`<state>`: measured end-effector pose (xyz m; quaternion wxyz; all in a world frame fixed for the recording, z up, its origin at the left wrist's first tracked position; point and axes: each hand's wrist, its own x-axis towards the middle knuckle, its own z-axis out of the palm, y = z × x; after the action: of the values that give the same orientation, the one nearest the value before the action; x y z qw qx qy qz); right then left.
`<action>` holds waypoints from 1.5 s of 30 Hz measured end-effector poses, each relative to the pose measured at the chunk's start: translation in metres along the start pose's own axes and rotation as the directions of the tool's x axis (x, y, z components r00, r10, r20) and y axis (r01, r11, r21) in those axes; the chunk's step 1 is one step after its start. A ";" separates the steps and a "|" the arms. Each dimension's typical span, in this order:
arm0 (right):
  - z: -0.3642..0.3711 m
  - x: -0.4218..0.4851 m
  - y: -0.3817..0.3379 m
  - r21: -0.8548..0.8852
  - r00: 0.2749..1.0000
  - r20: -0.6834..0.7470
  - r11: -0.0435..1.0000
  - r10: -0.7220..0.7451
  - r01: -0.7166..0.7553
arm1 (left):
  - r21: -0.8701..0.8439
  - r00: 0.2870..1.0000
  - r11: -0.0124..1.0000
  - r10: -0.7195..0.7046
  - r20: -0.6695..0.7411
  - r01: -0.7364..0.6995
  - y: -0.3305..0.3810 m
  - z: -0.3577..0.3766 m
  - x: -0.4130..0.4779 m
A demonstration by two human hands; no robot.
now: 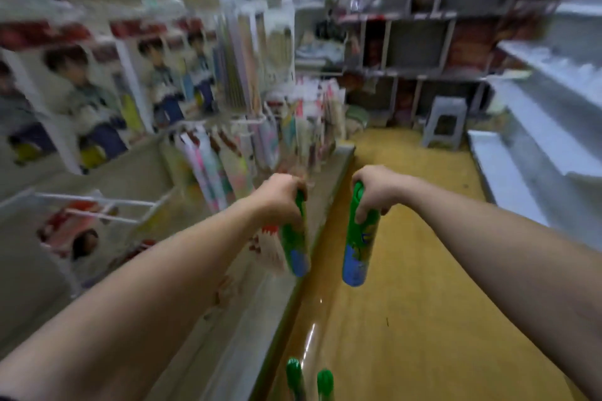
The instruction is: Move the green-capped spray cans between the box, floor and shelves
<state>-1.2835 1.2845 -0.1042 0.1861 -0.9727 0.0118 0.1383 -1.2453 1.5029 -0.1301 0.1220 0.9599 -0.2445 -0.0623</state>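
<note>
We're looking down a shop aisle, and the picture is badly blurred. The yellow floor [407, 303] spreads below and beyond both sets of fingers. Out to the left of them runs the long display shelf [247, 303], hung with packets [208, 166]; off to the right, well apart, stand the pale empty shelves [534, 127]. Far ahead of the fingers sits a grey plastic stool [443, 122] on the floor.

Now the arms: both reach forward, bare. Our left hand [280, 197] has its fingers curled round the top of a green spray can [294, 244], which hangs down from the grip, right at the shelf's edge. Our right hand [374, 190] grips the cap end of a second green can [358, 247], fingers wrapped over its shoulder, the can hanging upright over the floor. The two cans are near each other, not touching.

Below the fingers, at the bottom edge, we see two more green caps [309, 378] side by side; what they stand in we cannot tell.
</note>
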 end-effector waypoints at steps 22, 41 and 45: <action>-0.099 -0.030 -0.100 -0.052 0.850 -0.172 0.866 -0.498 0.497 | -0.240 0.850 0.909 -0.407 -0.333 0.341 0.033 -0.134 -0.102; 0.018 -0.244 -0.345 0.206 0.225 0.231 0.274 -0.946 0.939 | -0.457 0.204 0.342 -0.923 -0.325 0.821 0.067 -0.133 -0.491; 0.056 -0.331 -0.384 0.274 0.064 0.289 0.146 -0.955 0.951 | -0.525 0.076 0.227 -0.953 -0.294 0.821 0.095 -0.117 -0.588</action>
<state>-1.5878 1.6526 0.0740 0.2342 -0.6879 -0.6639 0.1768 -1.7806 1.7314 0.0430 0.2299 0.8503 0.4530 0.1378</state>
